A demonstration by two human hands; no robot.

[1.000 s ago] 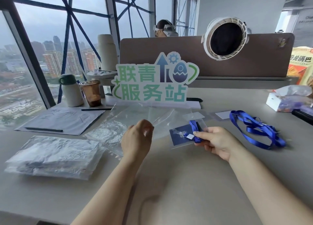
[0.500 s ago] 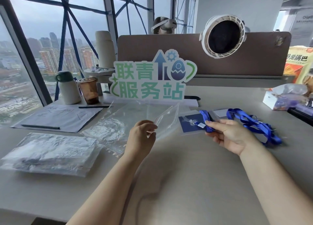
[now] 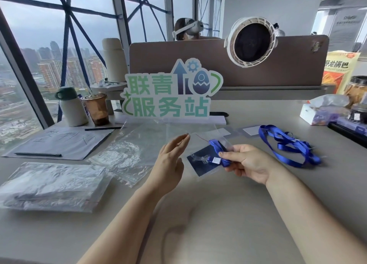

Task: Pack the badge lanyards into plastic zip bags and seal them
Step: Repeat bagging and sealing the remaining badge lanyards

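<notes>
1. Head view, right hand [image 3: 248, 162]: at 3 o'clock of centre, raised off the surface [image 3: 198, 214]. Thumb and fingers pinch a folded badge lanyard [image 3: 217, 146], and its dark card [image 3: 202, 163] hangs toward 9 o'clock. The strap is probably kept bunched so it fits a narrow bag mouth.
2. Left hand [image 3: 170, 160]: at 9 o'clock of the card, with fingers straight and nothing gripped. The fingertips reach the edge of the zip bag [image 3: 198, 144]; whether they touch it cannot be told. The flat palm looks set to steady the limp film.
3. Zip bag: clear, between the two hands and lying across the card. Whether the card is fully inside cannot be told. The red seal line sits at its 12 o'clock edge and is judged unsealed.
4. Spare lanyard [image 3: 288, 144]: loose on the surface at 3 o'clock of the right hand, well apart from it. It is likely next in line.
5. Loose bags [image 3: 135, 150]: flat at 9 o'clock of the left hand, within easy reach.
6. Plastic pile [image 3: 49, 186]: at 8 o'clock. Its contents are unclear.
7. Sign [image 3: 168, 97]: upright at 12 o'clock.
</notes>
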